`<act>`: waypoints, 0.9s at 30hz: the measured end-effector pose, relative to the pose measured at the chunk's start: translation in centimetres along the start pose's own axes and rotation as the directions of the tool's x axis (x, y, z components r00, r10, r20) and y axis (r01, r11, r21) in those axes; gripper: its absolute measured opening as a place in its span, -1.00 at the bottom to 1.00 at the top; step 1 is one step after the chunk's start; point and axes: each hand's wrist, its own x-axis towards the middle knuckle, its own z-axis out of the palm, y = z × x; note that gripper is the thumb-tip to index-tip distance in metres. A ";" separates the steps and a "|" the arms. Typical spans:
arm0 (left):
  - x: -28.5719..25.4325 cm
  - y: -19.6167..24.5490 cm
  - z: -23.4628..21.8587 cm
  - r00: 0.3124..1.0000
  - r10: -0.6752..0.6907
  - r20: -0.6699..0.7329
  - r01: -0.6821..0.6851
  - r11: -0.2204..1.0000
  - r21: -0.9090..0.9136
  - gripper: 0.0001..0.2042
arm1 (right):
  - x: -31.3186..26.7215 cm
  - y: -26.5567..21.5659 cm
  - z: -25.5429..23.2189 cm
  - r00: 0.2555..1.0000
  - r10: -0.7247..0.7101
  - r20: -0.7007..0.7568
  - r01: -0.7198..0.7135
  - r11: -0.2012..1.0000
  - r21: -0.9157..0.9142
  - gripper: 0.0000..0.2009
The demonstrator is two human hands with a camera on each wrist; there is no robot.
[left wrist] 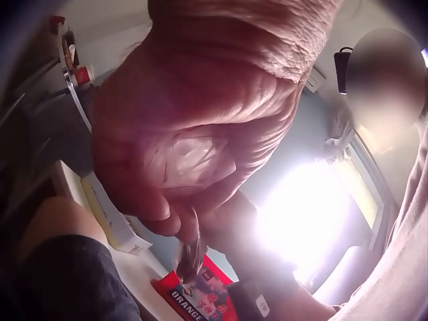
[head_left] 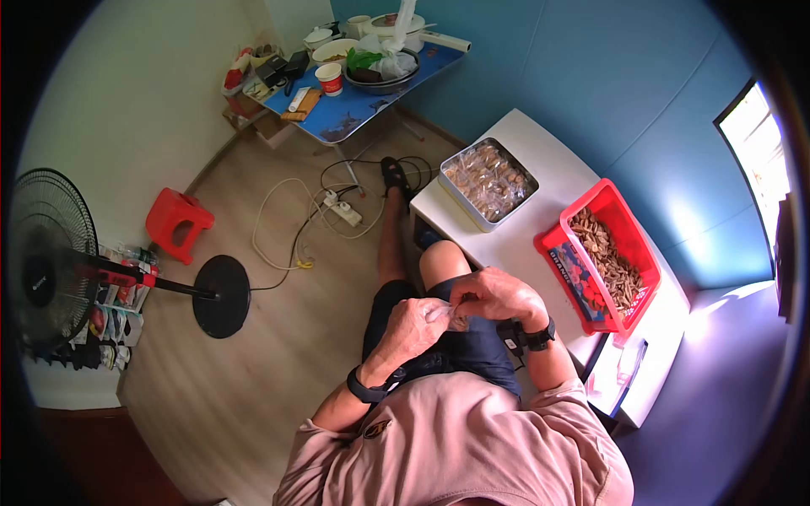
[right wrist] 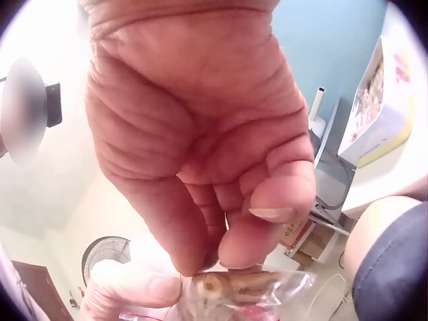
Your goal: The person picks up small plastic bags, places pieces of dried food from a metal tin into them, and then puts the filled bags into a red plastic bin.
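Observation:
Over the lap, both hands hold a small clear plastic bag [right wrist: 241, 287] with brown stick-like pieces inside. My right hand [head_left: 498, 299] pinches its upper edge between thumb and fingertips. My left hand [head_left: 413, 329] grips the bag from the other side. Crumpled clear plastic [left wrist: 190, 160] is tucked in the left palm, under curled fingers. On the white cabinet to the right, a red basket [head_left: 553, 274] holds loose brown stick-like pieces [head_left: 607, 261]. Beyond it, a square metal tin [head_left: 466, 202] is filled with clear packets of brown pieces.
A blue folding table [head_left: 363, 110] at the back carries bowls, a paper cup [head_left: 329, 79] and bags. A power strip [head_left: 342, 209] with loose cables lies on the floor. To the left stand a fan [head_left: 46, 261] and a red stool [head_left: 179, 223]. The white cabinet [head_left: 527, 135] borders the right leg.

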 end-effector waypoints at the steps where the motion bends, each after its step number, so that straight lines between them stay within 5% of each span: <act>1: -0.1 -0.4 0.2 1.000 -0.019 0.010 0.019 0.999 -0.032 -0.82 | -0.1 0.0 0.3 1.000 0.001 -0.011 -0.001 1.000 0.021 -0.85; 3: 0.0 -1.0 0.1 0.997 -0.056 0.050 0.062 0.990 -0.127 -0.83 | -0.3 -0.2 1.0 1.000 0.003 -0.027 -0.001 0.999 0.046 -0.84; 5: 0.2 -1.5 0.2 0.991 -0.090 0.097 0.110 0.969 -0.221 -0.84 | -0.6 -1.2 2.1 0.911 0.070 -0.406 -0.064 0.998 0.029 -0.86; 6: 0.3 -1.6 0.2 0.985 -0.133 0.111 0.161 0.937 -0.310 -0.86 | -0.9 -1.7 2.4 0.872 0.096 -0.480 -0.080 0.995 0.053 -0.84; 9: 0.5 -1.7 0.2 0.971 -0.195 0.142 0.237 0.881 -0.409 -0.86 | -2.3 -2.2 3.8 0.837 0.281 -0.469 -0.148 0.942 0.301 -0.84; 14: 0.8 -3.1 1.7 0.976 -0.198 0.094 0.218 0.820 -0.529 -0.85 | -2.5 -0.2 6.3 0.866 0.374 -0.331 -0.244 0.895 0.373 -0.74; 16: 0.9 -2.7 1.9 0.980 -0.180 0.085 0.198 0.842 -0.502 -0.85 | -2.4 0.5 7.1 0.854 0.455 -0.254 -0.176 0.710 0.682 -0.64; 27: 1.1 -2.0 1.1 0.967 -0.219 0.127 0.253 0.811 -0.527 -0.79 | -1.1 2.4 7.5 0.856 0.506 -0.101 -0.222 0.537 0.814 -0.75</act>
